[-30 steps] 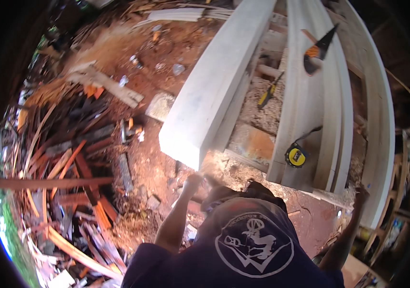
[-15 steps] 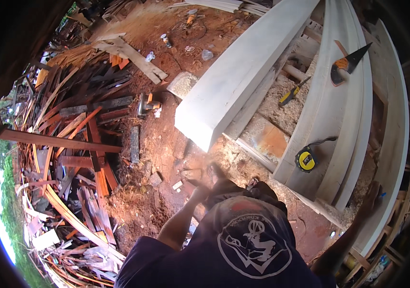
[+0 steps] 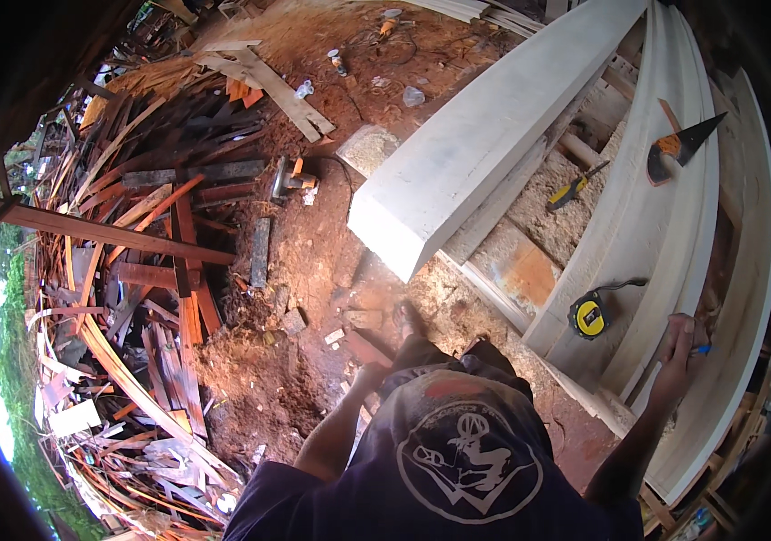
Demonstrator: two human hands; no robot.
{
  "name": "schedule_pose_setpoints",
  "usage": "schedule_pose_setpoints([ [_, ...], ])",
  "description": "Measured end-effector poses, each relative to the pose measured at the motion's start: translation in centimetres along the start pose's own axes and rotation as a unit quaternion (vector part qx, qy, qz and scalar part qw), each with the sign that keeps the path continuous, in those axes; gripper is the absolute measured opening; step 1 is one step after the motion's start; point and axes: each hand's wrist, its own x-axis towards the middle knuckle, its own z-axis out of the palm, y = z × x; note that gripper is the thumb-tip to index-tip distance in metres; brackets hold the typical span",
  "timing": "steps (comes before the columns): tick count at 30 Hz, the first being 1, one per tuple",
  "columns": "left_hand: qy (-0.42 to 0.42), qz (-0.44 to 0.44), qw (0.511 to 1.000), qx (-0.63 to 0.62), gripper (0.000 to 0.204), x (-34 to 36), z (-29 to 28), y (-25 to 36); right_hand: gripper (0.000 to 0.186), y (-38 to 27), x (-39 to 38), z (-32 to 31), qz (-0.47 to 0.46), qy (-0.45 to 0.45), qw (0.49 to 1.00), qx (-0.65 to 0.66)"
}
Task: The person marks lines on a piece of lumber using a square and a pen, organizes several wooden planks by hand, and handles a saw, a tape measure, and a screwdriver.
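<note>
My right hand point(image 3: 676, 350) is closed at the right-hand planks, with a slim blue pen-like thing point(image 3: 701, 349) sticking out of it. Low beside my body, my left hand point(image 3: 369, 376) grips a flat reddish-brown piece point(image 3: 367, 349), probably wood; its fingers are partly hidden. A yellow and black tape measure point(image 3: 588, 317) lies on a pale curved plank point(image 3: 615, 216), left of my right hand. Farther up, a handsaw point(image 3: 688, 149) with an orange and black handle rests across the same planks. A yellow-handled screwdriver-like tool point(image 3: 575, 187) lies among sawdust between the timbers.
A thick pale beam point(image 3: 485, 144) runs away from me, its cut end near my feet. Scrap wood point(image 3: 160, 261) is heaped at the left. A power tool point(image 3: 291, 176) with an orange part sits on the dirt floor. Another long pale plank point(image 3: 751, 270) edges the right.
My right hand has moved up and inward over the planks, with the blue thing. The flat piece at my left hand has turned and shows more of its face. The view has shifted slightly.
</note>
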Motion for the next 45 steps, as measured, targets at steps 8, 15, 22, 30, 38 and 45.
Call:
schedule_pose_setpoints([
  [8,0.010,-0.008,1.000,0.002,0.014,-1.2,-1.3,-2.4,0.028,0.3,-2.7,4.4,-0.036,-0.113,0.993,-0.015],
  [15,-0.005,-0.056,0.995,-0.083,0.015,1.4,-3.0,-4.3,0.024,-2.3,-2.7,4.4,-0.011,-0.117,0.988,-0.097],
  [22,-0.053,-0.113,0.964,-0.234,0.021,4.3,-4.7,-2.0,0.021,-1.4,-0.1,-0.7,0.005,-0.005,0.986,-0.167],
  [30,-0.055,0.045,0.997,-0.023,0.011,1.7,1.9,-5.5,0.030,4.4,3.6,-11.5,0.011,0.129,0.942,-0.310],
  [38,-0.023,0.091,0.995,-0.025,0.010,4.4,-1.3,-6.4,0.033,20.9,1.3,-18.7,0.037,0.063,0.966,-0.249],
  [45,0.036,0.054,0.995,-0.072,0.013,3.8,-4.3,-3.3,0.038,28.2,-2.1,-17.5,0.105,0.015,0.888,-0.448],
])
